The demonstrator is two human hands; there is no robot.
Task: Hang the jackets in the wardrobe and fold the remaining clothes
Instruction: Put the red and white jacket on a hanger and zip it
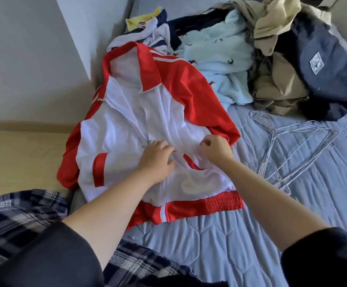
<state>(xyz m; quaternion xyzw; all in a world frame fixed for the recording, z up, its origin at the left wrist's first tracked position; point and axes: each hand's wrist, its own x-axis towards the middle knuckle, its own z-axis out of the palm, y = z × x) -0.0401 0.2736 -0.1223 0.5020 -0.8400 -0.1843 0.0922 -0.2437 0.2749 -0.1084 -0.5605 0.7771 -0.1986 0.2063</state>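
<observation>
Both hands work at the zip of the red and white jacket (147,112) spread on the bed (209,245): left hand (158,158) pinching beside the slider, right hand (214,150) clutching the fabric. Next, hanging calls for a wire hanger (288,146), right of the grip.

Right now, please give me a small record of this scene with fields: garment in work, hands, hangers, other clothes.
garment in work: red and white jacket, lying front up on the blue quilt, zipper partly open
hands: left hand and right hand both pinch the white fabric near the zipper
hangers: wire hangers beside the jacket, unused
other clothes: pile at the far end, unfolded
</observation>
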